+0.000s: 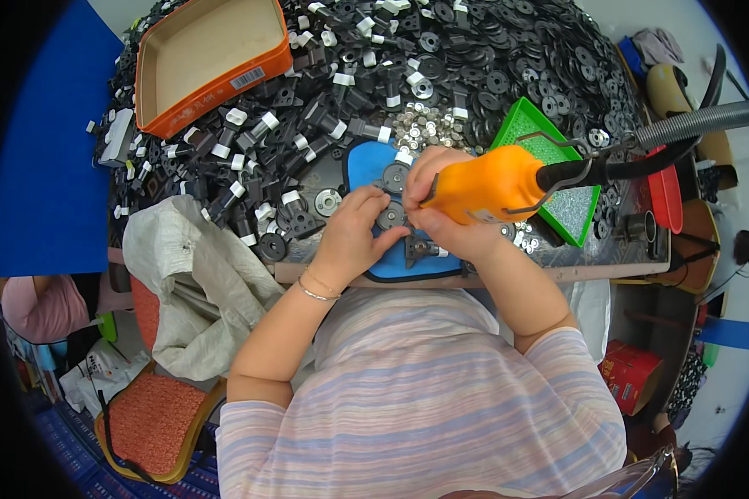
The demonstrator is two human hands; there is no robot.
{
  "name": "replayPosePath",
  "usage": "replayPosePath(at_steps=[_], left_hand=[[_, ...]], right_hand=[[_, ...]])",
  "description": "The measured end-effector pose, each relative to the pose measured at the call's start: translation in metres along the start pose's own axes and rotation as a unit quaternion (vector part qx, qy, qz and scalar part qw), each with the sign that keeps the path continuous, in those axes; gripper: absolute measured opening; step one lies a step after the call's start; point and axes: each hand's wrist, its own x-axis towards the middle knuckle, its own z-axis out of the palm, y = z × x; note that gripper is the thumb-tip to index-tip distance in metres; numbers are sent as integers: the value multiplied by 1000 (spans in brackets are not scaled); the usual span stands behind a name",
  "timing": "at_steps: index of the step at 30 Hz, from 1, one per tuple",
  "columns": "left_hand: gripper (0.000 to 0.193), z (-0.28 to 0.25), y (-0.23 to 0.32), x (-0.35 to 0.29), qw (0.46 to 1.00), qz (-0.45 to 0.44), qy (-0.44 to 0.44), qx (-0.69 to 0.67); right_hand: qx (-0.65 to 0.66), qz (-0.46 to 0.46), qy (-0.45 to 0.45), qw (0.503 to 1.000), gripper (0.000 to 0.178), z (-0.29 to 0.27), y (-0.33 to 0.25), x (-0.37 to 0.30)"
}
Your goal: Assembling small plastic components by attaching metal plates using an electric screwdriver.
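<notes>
- Your right hand [441,208] wraps its fingers tight around the orange power screwdriver [487,185] at frame centre.
- Your left hand [354,237] pinches a black round part [389,216] on the blue mat [366,162], centre of the counter [558,270].
- An orange tray [212,62] sits upper left.

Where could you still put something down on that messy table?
Hardly anywhere. The orange box at the back left is empty inside. A bare strip of the blue mat shows behind the left hand, and the near table edge right of the right hand is mostly bare. Elsewhere black parts lie piled, and the green tray holds small bits.
</notes>
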Motion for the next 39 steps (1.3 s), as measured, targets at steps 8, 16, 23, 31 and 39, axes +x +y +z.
replayPosePath(at_steps=[8,16,23,31,39], left_hand=[[43,2,-1,-1,1000,-19,-2,2],[46,0,6,-6,998,2,17,60],[48,-40,27,-35,977,5,85,193],[50,-85,-2,-82,922,-191,75,328],[43,-81,38,-54,964,-167,96,184]], right_hand=[[-7,-26,-41,999,22,-4,0,6],[208,-86,33,974,33,-41,-30,14],[126,-102,152,975,32,-89,-41,-22],[124,-102,156,975,33,-88,-33,-29],[116,-117,153,974,34,-82,-35,-31]])
